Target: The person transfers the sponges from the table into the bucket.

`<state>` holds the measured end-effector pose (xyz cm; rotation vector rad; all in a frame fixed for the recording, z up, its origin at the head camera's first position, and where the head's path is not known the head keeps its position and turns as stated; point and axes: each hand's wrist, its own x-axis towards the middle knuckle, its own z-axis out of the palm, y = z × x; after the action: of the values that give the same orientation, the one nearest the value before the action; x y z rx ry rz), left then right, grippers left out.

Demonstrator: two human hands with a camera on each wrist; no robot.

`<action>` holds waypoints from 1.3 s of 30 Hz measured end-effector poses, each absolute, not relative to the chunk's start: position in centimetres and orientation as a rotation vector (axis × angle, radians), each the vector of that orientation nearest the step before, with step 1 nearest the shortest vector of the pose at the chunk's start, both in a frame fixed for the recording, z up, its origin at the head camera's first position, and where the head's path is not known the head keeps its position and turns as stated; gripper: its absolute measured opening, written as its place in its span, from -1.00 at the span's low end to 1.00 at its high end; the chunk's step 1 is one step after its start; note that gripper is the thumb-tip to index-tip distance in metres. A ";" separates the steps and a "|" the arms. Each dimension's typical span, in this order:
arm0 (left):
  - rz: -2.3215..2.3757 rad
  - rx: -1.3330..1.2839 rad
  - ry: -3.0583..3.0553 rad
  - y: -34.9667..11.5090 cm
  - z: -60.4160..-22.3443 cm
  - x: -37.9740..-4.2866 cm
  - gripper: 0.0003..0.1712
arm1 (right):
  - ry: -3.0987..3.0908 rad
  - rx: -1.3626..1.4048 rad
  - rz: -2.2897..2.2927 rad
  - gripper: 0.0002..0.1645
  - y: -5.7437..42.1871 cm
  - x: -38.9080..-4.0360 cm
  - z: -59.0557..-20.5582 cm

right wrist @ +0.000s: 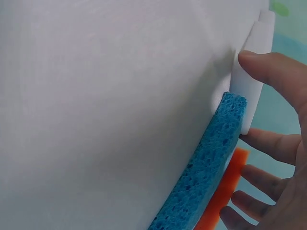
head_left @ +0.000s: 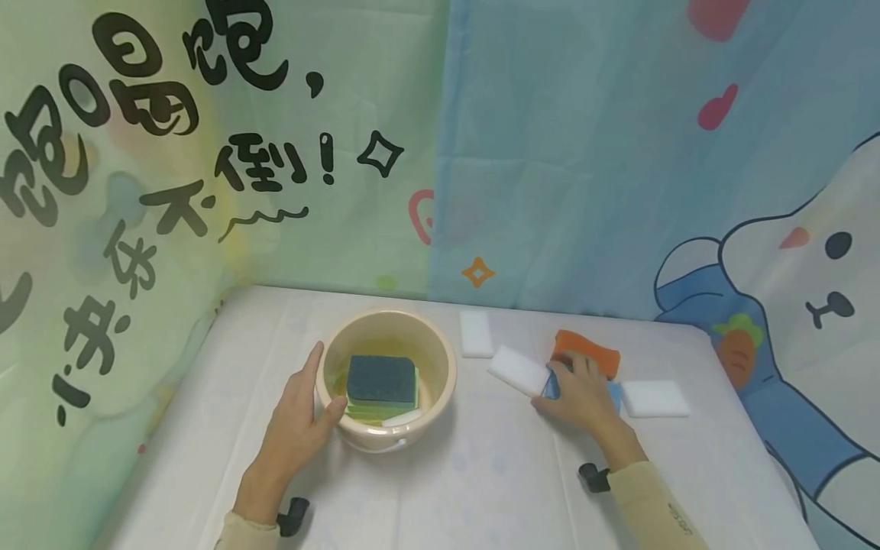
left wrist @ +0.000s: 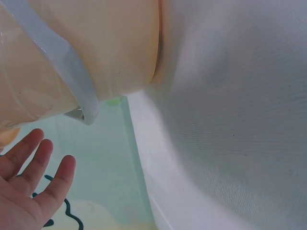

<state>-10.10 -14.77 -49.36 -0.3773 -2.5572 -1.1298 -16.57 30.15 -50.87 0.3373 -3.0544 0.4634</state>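
While the left hand point(head_left: 297, 424) lies open against the outside of the basin point(head_left: 440, 359), fingers straight along its wall and thumb near the rim, the right hand point(head_left: 583, 393) rests on the blue sponge point(right wrist: 206, 182) further right on the surface point(head_left: 481, 473). That grip is loose rather than closed: the thumb presses at the sponge's end and the other fingers curl over the far side, so the sponge is pinched on edge, as the right wrist view shows. An orange sponge point(head_left: 590, 349) sits just behind it, touching. A white block point(head_left: 519, 369) lies just left of the hand, another white block point(head_left: 655, 398) just right, and a third point(head_left: 476, 333) stands nearer the backdrop. Inside the basin a scouring pad point(head_left: 381, 380), dark side up, lies on green sponges.
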 end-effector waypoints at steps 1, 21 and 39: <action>-1.132 -0.377 -2.558 -14.8 -49.4 -10.1 -0.06 | -3.052 0.335 0.478 -0.19 30.2 -16.6 -50.9; -1.131 -0.395 -2.557 -14.8 -49.3 -10.1 -0.07 | -2.887 0.380 0.939 -0.18 29.4 -15.9 -49.0; -1.149 -0.336 -2.612 -14.7 -49.2 -10.1 -0.05 | -2.727 0.456 1.091 -0.25 28.3 -15.6 -46.8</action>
<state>-10.13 -14.73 -49.18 -0.3358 -2.6118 -1.1487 -15.62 28.33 -46.83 0.4559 -2.7270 1.0907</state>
